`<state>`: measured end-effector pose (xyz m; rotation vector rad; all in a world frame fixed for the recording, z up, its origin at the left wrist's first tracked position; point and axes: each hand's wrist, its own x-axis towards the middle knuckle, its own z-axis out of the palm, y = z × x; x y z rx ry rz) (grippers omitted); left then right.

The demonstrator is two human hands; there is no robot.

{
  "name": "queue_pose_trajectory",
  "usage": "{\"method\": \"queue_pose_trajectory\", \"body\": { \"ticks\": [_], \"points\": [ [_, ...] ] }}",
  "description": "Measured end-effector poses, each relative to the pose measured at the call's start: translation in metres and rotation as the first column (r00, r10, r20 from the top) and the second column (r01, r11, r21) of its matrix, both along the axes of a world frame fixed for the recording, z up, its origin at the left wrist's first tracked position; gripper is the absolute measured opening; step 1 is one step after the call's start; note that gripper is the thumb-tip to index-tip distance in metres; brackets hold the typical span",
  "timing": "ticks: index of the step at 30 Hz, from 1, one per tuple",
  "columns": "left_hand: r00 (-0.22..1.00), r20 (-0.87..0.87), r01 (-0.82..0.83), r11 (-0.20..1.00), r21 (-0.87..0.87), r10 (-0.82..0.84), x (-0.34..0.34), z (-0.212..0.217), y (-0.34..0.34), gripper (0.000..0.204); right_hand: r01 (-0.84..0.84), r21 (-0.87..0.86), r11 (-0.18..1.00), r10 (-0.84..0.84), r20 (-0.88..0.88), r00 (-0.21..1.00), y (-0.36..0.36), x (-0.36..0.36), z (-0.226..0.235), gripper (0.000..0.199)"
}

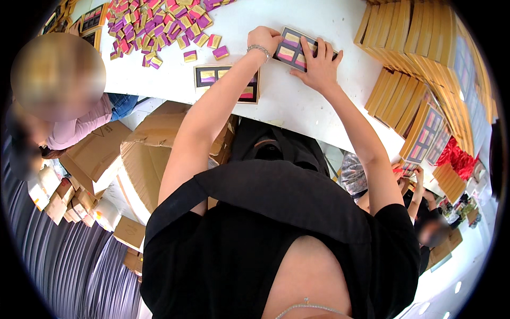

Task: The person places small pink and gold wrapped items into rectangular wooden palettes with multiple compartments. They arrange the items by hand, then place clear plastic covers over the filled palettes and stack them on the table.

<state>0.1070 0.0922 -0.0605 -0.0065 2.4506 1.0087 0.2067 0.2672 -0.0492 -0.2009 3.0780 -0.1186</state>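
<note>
A shallow box [291, 44] with a dark divided insert lies tilted on the white table [303, 111], small gold, purple and pink wrapped pieces in its compartments. My left hand [264, 40] is closed at the box's left edge, its fingertips partly hidden. Over the right part of the box, my right hand [320, 69] lies with fingers spread, covering some compartments. A second box [201, 77] with similar pieces sits near the table's front edge, partly covered by my left forearm.
Loose wrapped pieces [159, 26] are heaped at the far left. Tall stacks of gold-edged boxes [393, 26] stand at the right. A co-worker's pink sleeve [79, 125] and open cartons [154, 133] are at left. Another person's hands [417, 178] touch a box at lower right.
</note>
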Motion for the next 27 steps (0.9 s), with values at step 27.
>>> {"method": "queue_pose_trajectory", "body": {
  "ticks": [27],
  "points": [
    [0.496, 0.199, -0.653, 0.212, 0.727, 0.845, 0.197, 0.000, -0.157, 0.072, -0.477, -0.270, 0.836, 0.478, -0.068, 0.876, -0.176, 0.023, 0.035, 0.106]
  ]
}}
